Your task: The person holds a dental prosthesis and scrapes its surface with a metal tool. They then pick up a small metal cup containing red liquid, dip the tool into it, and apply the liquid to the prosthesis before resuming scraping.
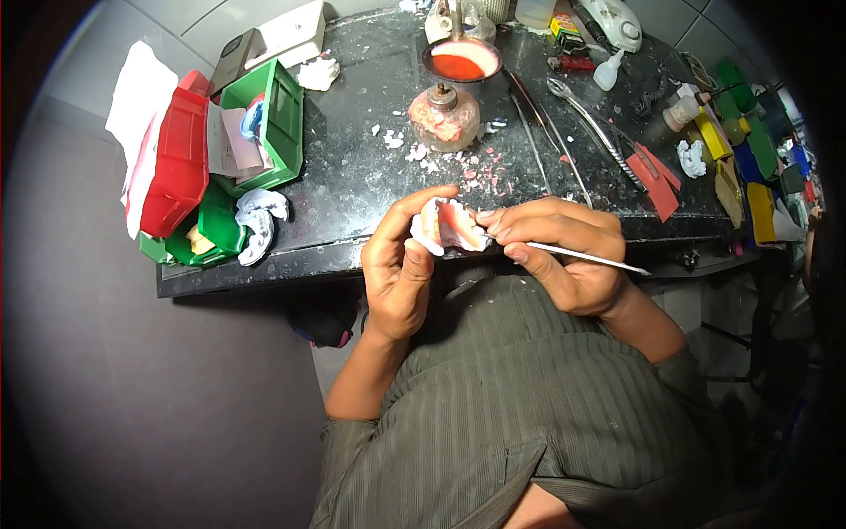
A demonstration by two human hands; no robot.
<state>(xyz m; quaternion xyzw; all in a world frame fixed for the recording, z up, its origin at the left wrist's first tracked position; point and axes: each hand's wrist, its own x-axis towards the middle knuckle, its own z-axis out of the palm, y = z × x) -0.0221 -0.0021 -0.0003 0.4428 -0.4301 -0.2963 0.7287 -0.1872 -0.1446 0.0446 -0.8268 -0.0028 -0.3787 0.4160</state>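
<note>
My left hand [398,278] is closed round the side of a white plaster dental cast [427,231] that has pink wax on its inner face. Between the fingers and thumb of my right hand [568,247] is a slim metal wax carver [586,256]. Its handle points right, and its working tip is at the right edge of the cast, partly hidden by my fingertips. Both hands are just above the front edge of the bench. Behind them, crumbs of pink and white wax or plaster [480,172] lie scattered.
A glass spirit burner [444,119] stands behind my hands, below a pan of red wax [462,62]. Metal tools [599,128] and pink wax sheets [654,181] lie to the right. Green bins [286,123], a red bin [176,172] and another plaster cast [258,225] are at left.
</note>
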